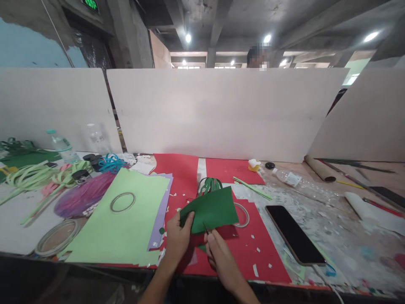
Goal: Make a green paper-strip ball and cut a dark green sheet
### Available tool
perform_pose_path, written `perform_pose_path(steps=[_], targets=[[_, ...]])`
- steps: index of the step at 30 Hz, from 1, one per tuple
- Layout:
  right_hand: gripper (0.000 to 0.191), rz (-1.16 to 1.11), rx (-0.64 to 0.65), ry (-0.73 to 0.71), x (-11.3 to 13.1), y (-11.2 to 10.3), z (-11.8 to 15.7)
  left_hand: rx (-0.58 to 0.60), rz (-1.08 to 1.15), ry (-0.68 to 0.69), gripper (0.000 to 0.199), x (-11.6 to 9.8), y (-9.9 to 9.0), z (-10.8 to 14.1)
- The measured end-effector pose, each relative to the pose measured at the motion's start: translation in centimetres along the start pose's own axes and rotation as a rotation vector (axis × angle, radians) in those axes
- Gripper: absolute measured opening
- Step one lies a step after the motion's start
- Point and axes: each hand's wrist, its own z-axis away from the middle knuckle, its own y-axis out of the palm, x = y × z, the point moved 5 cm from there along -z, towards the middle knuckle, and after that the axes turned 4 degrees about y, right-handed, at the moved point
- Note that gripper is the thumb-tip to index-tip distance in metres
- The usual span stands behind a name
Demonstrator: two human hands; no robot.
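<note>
My left hand [178, 236] pinches the left end of a dark green sheet of paper [213, 211], its thumb on top. The sheet is raised over the table and curves a little. My right hand [219, 255] is closed around scissors [205, 228], whose thin dark blades meet the sheet's lower edge; the handles are hidden in the fingers. Beneath both hands lies red paper [253, 253] strewn with small scraps. Behind the green sheet stands a curled bundle of green paper strips [210, 185]. A tape roll [243, 214] is partly covered by the sheet's right end.
To the left lie light green paper [126, 223] with a tape ring [122, 202] on it, and a purple plastic bag [84, 196]. A phone [295, 234] with a cable lies to the right, near a plastic bottle [303, 183]. White panels [215, 114] border the back.
</note>
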Motion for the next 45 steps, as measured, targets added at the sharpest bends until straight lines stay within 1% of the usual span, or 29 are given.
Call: perform_pose_path(steps=[3, 6, 9, 11, 14, 17, 21, 26, 29, 35, 38, 40, 45], targets=[[0.052, 0.0, 0.051, 0.037, 0.0, 0.1, 0.0, 0.027, 0.026, -0.006, 0.034, -0.1, 0.2, 0.2], [0.05, -0.023, 0.061, 0.039, 0.0, 0.0, 0.0, 0.041, 0.046, -0.027, 0.033, -0.1, 0.2, 0.2], [0.046, -0.048, 0.075, 0.041, 0.0, 0.1, -0.2, 0.008, 0.047, -0.011, 0.031, -0.1, 0.1, 0.2], [0.046, -0.071, 0.119, 0.036, 0.1, 0.3, -0.2, -0.022, 0.039, 0.004, 0.03, 0.0, 0.0, 0.3], [0.048, -0.12, 0.162, 0.028, -0.1, 0.4, -0.3, -0.017, 0.034, 0.027, 0.03, 0.0, 0.2, 0.5], [0.049, -0.148, 0.158, 0.042, -0.5, 0.3, -0.5, 0.02, 0.047, 0.047, 0.031, -0.2, 0.5, 0.7], [0.054, -0.179, 0.164, 0.067, -1.0, 0.3, -0.6, -0.01, 0.074, 0.034, 0.032, 0.2, 0.5, 0.7], [0.053, -0.156, 0.155, 0.064, -0.6, 0.1, -0.3, 0.003, 0.078, 0.03, 0.033, 0.4, 0.7, 0.7], [0.051, -0.141, 0.175, 0.05, -0.3, 0.3, -0.2, -0.004, 0.079, 0.028, 0.032, 0.3, 0.6, 0.7], [0.046, -0.1, 0.233, 0.024, 0.4, 1.1, 0.1, -0.092, -0.053, -0.002, 0.036, 0.3, 0.0, 0.8], [0.045, -0.08, 0.254, 0.027, 0.6, 1.4, 0.3, -0.07, -0.07, 0.016, 0.035, 0.1, 0.2, 0.9], [0.047, -0.081, 0.249, 0.028, 0.7, 1.4, 0.3, -0.055, -0.077, 0.026, 0.034, -0.1, 0.3, 0.9], [0.049, -0.076, 0.205, 0.036, 0.5, 1.1, 0.2, -0.068, -0.038, 0.01, 0.035, -0.3, 0.3, 0.8]])
